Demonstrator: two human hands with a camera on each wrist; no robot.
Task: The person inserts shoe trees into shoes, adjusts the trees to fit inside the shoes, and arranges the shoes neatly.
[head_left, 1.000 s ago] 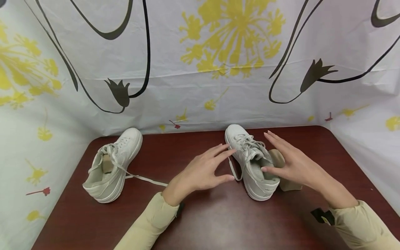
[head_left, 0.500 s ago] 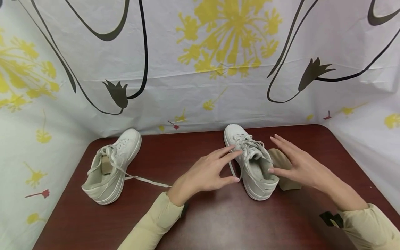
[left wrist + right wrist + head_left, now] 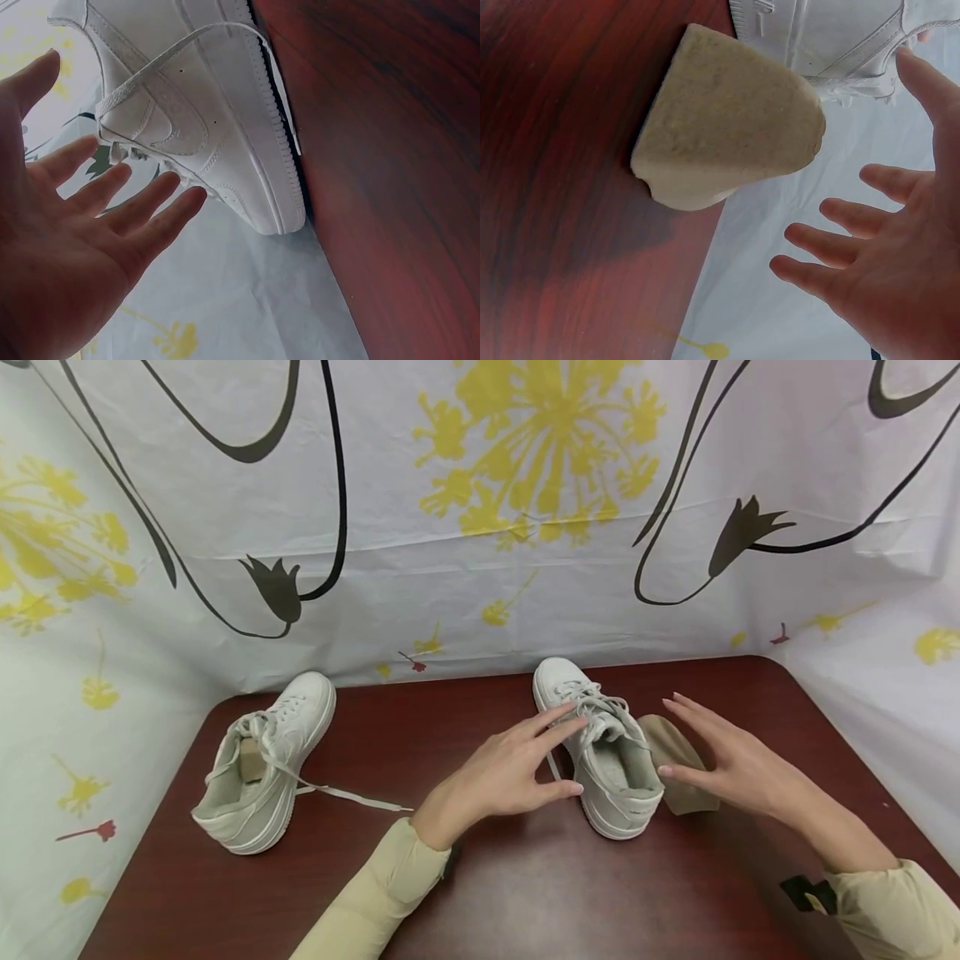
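A white lace-up sneaker stands on the dark red table, toe toward the back, its laces lying loosely over the tongue. My left hand hovers at its left side, fingers spread and holding nothing; in the head view the fingertips overlap the laces. To the right of the shoe, my right hand is held with straight fingers, also with nothing in it. Between that hand and the shoe rests a tan, rounded block, partly behind the thumb in the head view. The left wrist view shows the sneaker's side with a lace hanging down it.
A second white sneaker stands at the table's left, with a tan piece inside it. One lace trails from it toward my left wrist. A white sheet with yellow and grey flowers hangs behind the table.
My right hand has drawn a little right and away from the shoe opening, baring more of the tan block. My left hand has shifted slightly right toward the shoe. Both sneakers have stayed put.
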